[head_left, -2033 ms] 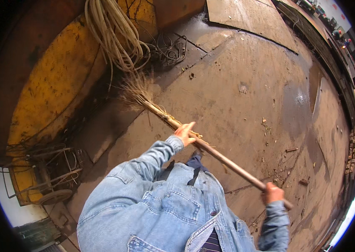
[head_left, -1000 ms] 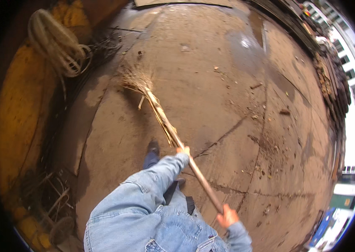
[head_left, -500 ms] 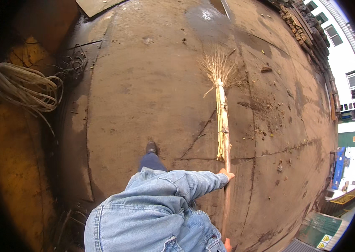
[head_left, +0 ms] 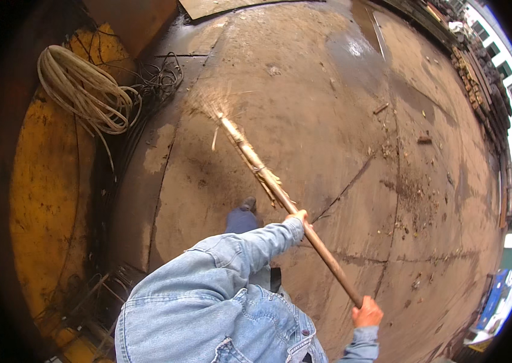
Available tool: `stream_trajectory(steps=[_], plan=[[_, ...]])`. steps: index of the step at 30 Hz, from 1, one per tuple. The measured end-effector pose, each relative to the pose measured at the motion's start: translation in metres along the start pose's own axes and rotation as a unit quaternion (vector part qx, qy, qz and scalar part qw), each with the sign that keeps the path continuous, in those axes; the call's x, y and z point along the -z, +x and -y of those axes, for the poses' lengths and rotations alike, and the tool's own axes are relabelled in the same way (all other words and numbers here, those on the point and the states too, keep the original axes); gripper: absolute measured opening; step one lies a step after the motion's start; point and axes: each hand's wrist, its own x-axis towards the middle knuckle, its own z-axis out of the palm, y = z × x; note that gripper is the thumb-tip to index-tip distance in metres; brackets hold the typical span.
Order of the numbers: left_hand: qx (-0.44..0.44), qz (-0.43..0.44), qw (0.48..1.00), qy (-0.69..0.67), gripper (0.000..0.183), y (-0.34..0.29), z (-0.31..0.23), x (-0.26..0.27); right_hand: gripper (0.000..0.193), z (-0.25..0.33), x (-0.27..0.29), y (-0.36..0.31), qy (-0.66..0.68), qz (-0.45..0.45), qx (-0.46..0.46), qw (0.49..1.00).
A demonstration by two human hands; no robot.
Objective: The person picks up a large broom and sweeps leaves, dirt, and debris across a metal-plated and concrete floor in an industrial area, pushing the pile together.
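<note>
A twig broom (head_left: 331, 261) slants across the middle of the view, its long wooden handle low on the right and its brush end up on the left. My left hand (head_left: 297, 217) wraps round the handle partway along, just below the lashed sticks. Near the top end of the handle, my right hand (head_left: 367, 313) is closed round it too. The bristles (head_left: 210, 106) are smeared by motion over the dirty ground, so whether they touch it I cannot tell. My boot (head_left: 248, 204) shows below the broom's sticks.
A coil of pale hose (head_left: 86, 91) hangs on the yellow metal structure (head_left: 44, 193) at left, with dark tangled cables (head_left: 162, 78) beside it. Scattered debris (head_left: 410, 202) lies on the ground (head_left: 353, 139) at right. Stacked timber (head_left: 477, 85) lines the far right; a puddle (head_left: 356, 48) glistens ahead.
The broom's brush end has swung left across the ground, while my right hand has come up into view on the right. My left hand has moved slightly left and up. The view has shifted leftward.
</note>
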Motion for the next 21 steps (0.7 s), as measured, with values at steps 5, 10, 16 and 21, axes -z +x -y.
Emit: stream_trajectory(steps=[5, 10, 16, 21], plan=[[0.018, 0.038, 0.990, -0.137, 0.029, 0.064, -0.126, 0.000, 0.036, 0.047, 0.105, 0.175, -0.064, -0.019, 0.120, 0.991], [0.024, 0.031, 0.985, -0.169, 0.032, 0.089, -0.237, -0.032, 0.026, 0.108, 0.186, 0.282, -0.032, 0.030, 0.109, 0.993], [0.050, 0.099, 0.994, 0.002, 0.032, 0.046, -0.264, -0.109, 0.034, 0.140, 0.219, 0.248, -0.056, 0.066, -0.020, 0.996], [0.050, 0.137, 0.985, 0.091, 0.030, 0.025, -0.272, -0.145, 0.026, 0.158, 0.222, 0.228, -0.005, 0.025, -0.074, 0.997]])
